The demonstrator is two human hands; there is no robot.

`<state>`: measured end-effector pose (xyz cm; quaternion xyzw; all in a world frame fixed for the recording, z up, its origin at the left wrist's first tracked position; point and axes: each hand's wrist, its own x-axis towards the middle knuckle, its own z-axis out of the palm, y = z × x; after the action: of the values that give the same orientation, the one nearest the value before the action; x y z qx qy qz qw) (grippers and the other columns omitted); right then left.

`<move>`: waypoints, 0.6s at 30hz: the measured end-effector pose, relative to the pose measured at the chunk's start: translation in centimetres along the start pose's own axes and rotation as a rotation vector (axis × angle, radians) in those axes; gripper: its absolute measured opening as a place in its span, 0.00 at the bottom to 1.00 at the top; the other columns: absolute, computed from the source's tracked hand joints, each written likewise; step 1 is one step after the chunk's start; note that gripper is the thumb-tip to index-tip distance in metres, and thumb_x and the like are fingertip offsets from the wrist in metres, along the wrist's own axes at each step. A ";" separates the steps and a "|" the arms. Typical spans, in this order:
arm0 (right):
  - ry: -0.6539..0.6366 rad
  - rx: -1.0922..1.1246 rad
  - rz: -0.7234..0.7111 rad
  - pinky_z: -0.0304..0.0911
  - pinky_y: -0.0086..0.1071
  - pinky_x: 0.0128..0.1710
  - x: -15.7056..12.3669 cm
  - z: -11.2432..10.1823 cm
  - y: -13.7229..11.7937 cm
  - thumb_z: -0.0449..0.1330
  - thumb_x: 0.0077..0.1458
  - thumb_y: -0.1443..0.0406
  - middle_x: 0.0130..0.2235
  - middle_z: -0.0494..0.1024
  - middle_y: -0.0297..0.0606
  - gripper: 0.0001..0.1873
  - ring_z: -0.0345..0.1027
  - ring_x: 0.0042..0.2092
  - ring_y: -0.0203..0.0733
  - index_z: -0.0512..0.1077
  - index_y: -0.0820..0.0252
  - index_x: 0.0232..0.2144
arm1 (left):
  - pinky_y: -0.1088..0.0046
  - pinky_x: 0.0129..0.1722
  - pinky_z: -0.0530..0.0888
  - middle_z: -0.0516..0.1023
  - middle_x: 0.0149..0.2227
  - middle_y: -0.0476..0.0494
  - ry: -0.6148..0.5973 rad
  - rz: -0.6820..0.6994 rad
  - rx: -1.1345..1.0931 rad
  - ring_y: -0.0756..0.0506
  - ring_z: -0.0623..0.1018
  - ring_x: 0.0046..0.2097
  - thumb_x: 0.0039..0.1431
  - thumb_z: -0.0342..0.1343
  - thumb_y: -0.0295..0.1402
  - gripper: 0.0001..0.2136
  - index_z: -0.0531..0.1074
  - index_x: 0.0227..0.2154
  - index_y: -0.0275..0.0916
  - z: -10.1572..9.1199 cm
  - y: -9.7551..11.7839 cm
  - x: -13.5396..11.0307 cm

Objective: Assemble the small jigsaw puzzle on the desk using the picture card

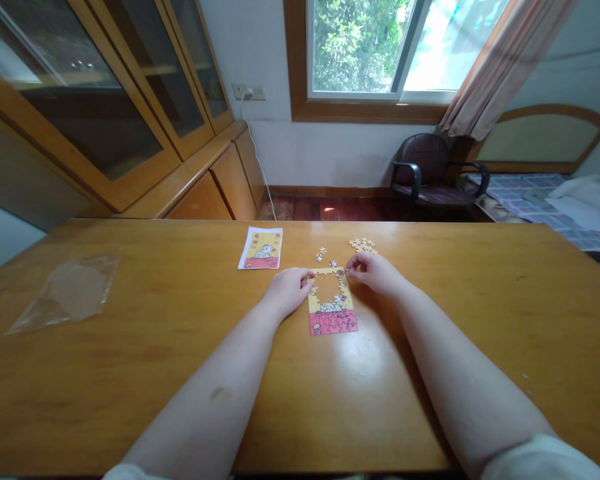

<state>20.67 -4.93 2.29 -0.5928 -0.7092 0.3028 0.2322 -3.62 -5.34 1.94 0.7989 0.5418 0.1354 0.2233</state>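
Observation:
A partly assembled jigsaw puzzle (333, 323) lies on the table, with a pink lower band, a white cartoon animal and a yellow border around an open middle. My left hand (289, 291) rests at its upper left edge, fingers closed together and pressing on the border. By the upper right corner, my right hand (375, 272) pinches what looks like a small puzzle piece (347, 271), mostly covered by the fingertips. Just beyond the top border lie a few loose pieces (321, 253). A pile of pale pieces (363, 245) sits past my right hand.
A reference picture card (261, 249) lies left of the puzzle, toward the far edge. Farther left is a clear plastic bag (75, 288). The wooden table (180, 360) extends to both sides. Beyond it stand a glass-door cabinet (145, 87) and an armchair (425, 167).

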 end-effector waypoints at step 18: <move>-0.193 0.080 -0.104 0.57 0.28 0.28 -0.7 1.3 -2.0 0.60 0.51 0.58 0.26 0.76 0.34 0.12 0.64 0.27 0.35 0.78 0.61 0.31 | 0.72 0.35 0.69 0.77 0.31 0.46 0.034 0.042 0.003 0.45 0.75 0.36 0.56 0.53 0.34 0.13 0.75 0.43 0.42 -0.2 0.4 -0.3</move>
<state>18.50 -6.08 2.78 -0.5134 -0.7455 0.3742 0.2016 -3.49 -5.71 2.36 0.8081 0.5287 0.1529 0.2099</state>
